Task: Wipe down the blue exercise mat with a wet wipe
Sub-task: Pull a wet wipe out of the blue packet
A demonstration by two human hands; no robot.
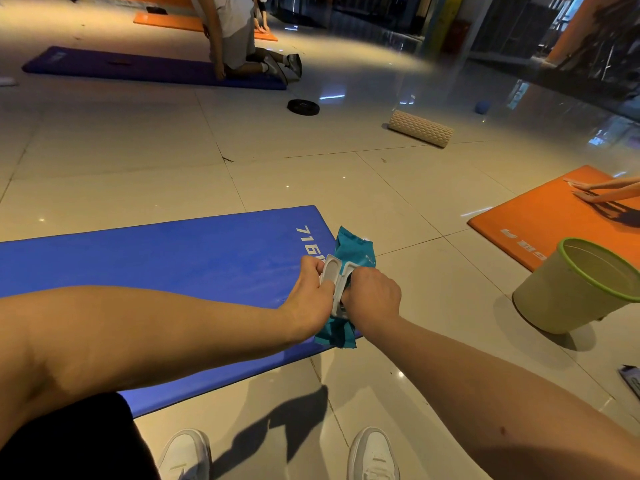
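Glossy beige floor tiles (311, 174) are reflecting patches of light. At eleven o'clock a dark purple mat (104, 67) is lying with a kneeling person (235, 39) at its end, and a far orange mat (173, 21) is lying beyond. A black weight plate (303, 107) is sitting at twelve, a ribbed foam roller (420, 129) and a blue ball (482, 107) at one. At three, a near orange mat (540, 213) is lying beside a green-rimmed bin (554, 299).
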